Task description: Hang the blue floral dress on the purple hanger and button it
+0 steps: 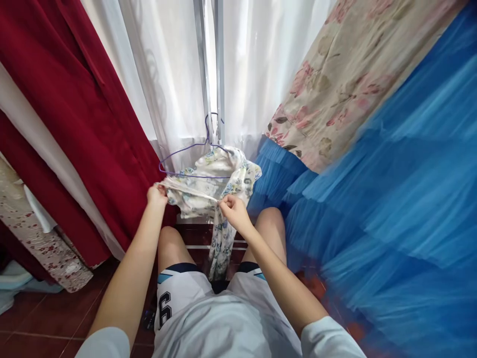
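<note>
A white floral garment (238, 181) with blue and yellow-green print hangs partly on a purple wire hanger (179, 150), whose hook sits at the metal window frame. The hanger's left arm is bare, while cloth covers its right end. My left hand (159, 193) is closed on a pale edge of the garment at the left. Opposite it, my right hand (231, 205) pinches the same edge, which is drawn taut between the two. From near my right hand a length of the cloth drops between my knees. Exactly which part of the garment the edge belongs to, I cannot tell.
Dark red curtains (85, 109) hang at the left, near a floral cloth (44, 238). White sheer curtains (253, 64) cover the window ahead. To the right are a beige floral cloth (331, 84) and blue layered tulle (410, 209). Dark red tiles (55, 313) form the floor.
</note>
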Demonstrator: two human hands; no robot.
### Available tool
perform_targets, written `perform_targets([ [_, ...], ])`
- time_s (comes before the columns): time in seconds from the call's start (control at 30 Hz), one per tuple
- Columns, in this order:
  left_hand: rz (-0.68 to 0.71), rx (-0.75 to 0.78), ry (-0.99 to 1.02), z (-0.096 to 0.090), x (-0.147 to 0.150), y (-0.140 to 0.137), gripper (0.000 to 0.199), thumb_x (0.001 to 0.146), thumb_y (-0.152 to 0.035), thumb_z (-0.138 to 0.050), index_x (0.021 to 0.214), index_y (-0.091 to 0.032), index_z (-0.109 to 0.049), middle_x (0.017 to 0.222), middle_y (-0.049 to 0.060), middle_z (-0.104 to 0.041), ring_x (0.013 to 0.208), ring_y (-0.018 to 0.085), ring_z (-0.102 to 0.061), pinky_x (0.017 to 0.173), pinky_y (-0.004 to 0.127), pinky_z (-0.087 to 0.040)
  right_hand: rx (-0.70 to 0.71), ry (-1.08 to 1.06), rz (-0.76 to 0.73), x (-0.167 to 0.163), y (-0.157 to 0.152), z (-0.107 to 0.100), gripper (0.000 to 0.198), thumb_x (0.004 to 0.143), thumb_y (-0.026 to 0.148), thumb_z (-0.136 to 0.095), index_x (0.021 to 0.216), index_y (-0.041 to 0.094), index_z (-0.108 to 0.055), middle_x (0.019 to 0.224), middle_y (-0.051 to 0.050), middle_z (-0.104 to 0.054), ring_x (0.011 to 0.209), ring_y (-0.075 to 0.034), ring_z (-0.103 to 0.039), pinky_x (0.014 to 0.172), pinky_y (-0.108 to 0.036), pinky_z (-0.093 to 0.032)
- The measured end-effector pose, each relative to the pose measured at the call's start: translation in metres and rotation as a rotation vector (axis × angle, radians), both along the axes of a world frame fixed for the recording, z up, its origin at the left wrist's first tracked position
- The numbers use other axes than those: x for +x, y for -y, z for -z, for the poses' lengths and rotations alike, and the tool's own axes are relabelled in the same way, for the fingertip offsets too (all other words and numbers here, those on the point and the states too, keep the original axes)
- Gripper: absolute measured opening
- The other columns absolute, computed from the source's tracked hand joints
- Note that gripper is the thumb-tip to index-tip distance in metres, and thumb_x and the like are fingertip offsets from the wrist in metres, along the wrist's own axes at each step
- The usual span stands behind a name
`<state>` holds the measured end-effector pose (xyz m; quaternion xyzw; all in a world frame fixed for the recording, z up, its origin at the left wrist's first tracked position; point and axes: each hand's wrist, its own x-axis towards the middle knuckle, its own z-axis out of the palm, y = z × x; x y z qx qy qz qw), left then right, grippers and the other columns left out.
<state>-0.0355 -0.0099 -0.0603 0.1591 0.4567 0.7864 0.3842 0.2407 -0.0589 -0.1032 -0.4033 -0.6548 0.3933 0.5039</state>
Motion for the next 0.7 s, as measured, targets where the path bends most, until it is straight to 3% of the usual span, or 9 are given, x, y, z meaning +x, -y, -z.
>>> perform_targets([
  [0.13,0.213,-0.112,0.106,0.056,0.045,0.012,0.025,0.085,-0.014,-0.052,0.062,-0.016,-0.046,0.057,-0.001,-0.048,0.051,0.012,-0.051,0.058,0.025,-0.041,-0.081,0.044,0.08,0.024,-0.008,0.027,0.021,0.078,0.032,-0.054,0.061,0.021,-0.048,0.05,0.002,-0.054,0.047,-0.013,-0.046,0.05,-0.025,-0.035],
  [0.23,0.346,-0.031,0.115,0.071,0.085,0.024,0.012,0.083,-0.022,-0.063,0.074,-0.016,-0.058,0.071,0.002,-0.06,0.064,0.014,-0.059,0.062,0.025,-0.044,-0.169,0.212,0.058,0.051,-0.011,0.05,0.023,0.079,0.031,-0.054,0.059,0.02,-0.051,0.052,0.0,-0.055,0.049,-0.013,-0.046,0.051,-0.026,-0.036],
  [0.3,0.43,0.129,0.036,0.068,0.113,0.036,0.015,0.081,-0.03,-0.069,0.082,-0.017,-0.061,0.078,0.001,-0.062,0.069,0.012,-0.058,0.065,0.022,-0.043,-0.227,0.386,-0.06,0.063,-0.006,0.057,0.016,0.074,0.032,-0.063,0.07,0.017,-0.062,0.061,-0.001,-0.061,0.054,-0.014,-0.051,0.055,-0.027,-0.04],
  [0.37,0.523,0.289,-0.142,0.058,0.141,0.053,0.02,0.083,-0.037,-0.07,0.086,-0.018,-0.063,0.081,0.001,-0.061,0.072,0.012,-0.057,0.068,0.022,-0.044,-0.18,0.469,-0.204,0.064,0.004,0.054,0.038,0.063,0.033,-0.078,0.096,0.016,-0.069,0.084,-0.005,-0.069,0.073,-0.019,-0.06,0.069,-0.031,-0.047],
  [0.43,0.598,0.376,-0.385,0.044,0.164,0.071,0.022,0.087,-0.041,-0.066,0.089,-0.019,-0.066,0.083,0.002,-0.061,0.076,0.013,-0.057,0.072,0.023,-0.045,-0.069,0.383,-0.343,0.055,0.017,0.042,0.062,0.058,0.033,-0.084,0.115,0.018,-0.065,0.107,-0.008,-0.068,0.097,-0.025,-0.06,0.085,-0.036,-0.048],
  [0.47,0.615,0.405,-0.514,0.036,0.172,0.079,0.022,0.089,-0.041,-0.063,0.09,-0.019,-0.067,0.085,0.003,-0.062,0.078,0.014,-0.058,0.074,0.025,-0.046,-0.031,0.294,-0.396,0.048,0.024,0.034,0.06,0.062,0.034,-0.082,0.117,0.018,-0.063,0.112,-0.008,-0.066,0.104,-0.026,-0.058,0.09,-0.038,-0.046],
  [0.53,0.584,0.453,-0.755,0.021,0.179,0.091,0.022,0.091,-0.04,-0.062,0.092,-0.02,-0.07,0.092,0.005,-0.062,0.087,0.017,-0.059,0.082,0.028,-0.047,-0.047,0.085,-0.418,0.034,0.036,0.021,0.04,0.074,0.034,-0.073,0.109,0.018,-0.063,0.105,-0.006,-0.066,0.101,-0.024,-0.058,0.09,-0.037,-0.046],
  [0.63,0.554,0.429,-0.96,0.006,0.169,0.095,0.021,0.086,-0.039,-0.069,0.096,-0.022,-0.071,0.108,0.007,-0.059,0.107,0.021,-0.056,0.1,0.032,-0.041,-0.224,-0.197,-0.337,0.023,0.05,0.012,0.02,0.082,0.034,-0.063,0.095,0.019,-0.061,0.089,-0.002,-0.062,0.084,-0.019,-0.056,0.079,-0.031,-0.046],
  [0.7,0.782,0.356,-0.903,0.009,0.156,0.093,0.03,0.085,-0.043,-0.069,0.108,-0.023,-0.067,0.116,0.007,-0.059,0.114,0.023,-0.055,0.104,0.035,-0.04,-0.353,-0.294,-0.327,0.026,0.054,0.009,0.021,0.08,0.033,-0.064,0.095,0.019,-0.059,0.083,0.0,-0.06,0.076,-0.016,-0.054,0.072,-0.028,-0.045],
])
